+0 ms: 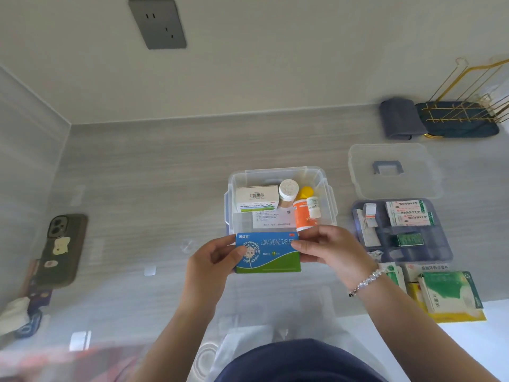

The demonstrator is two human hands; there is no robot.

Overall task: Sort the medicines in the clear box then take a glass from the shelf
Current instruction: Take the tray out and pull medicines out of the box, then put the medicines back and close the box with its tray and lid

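Both hands, the left hand (212,260) and right hand (330,249), grip one blue-green carton (267,253) printed "LORATADINE TABLETS" before the clear box (327,194) holding three bottles.

Pale wall (275,64) with grey socket plate (157,23) above grey wood-grain countertop (143,175); soft daylight.

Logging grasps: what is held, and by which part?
The blue-green Loratadine box, pinched at its short ends: left hand on the left end, right hand on the right.

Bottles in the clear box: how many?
3, all at the right of the clear box: white-capped bottle at the back, orange bottle in front, small white bottle beside it. More may be hidden.
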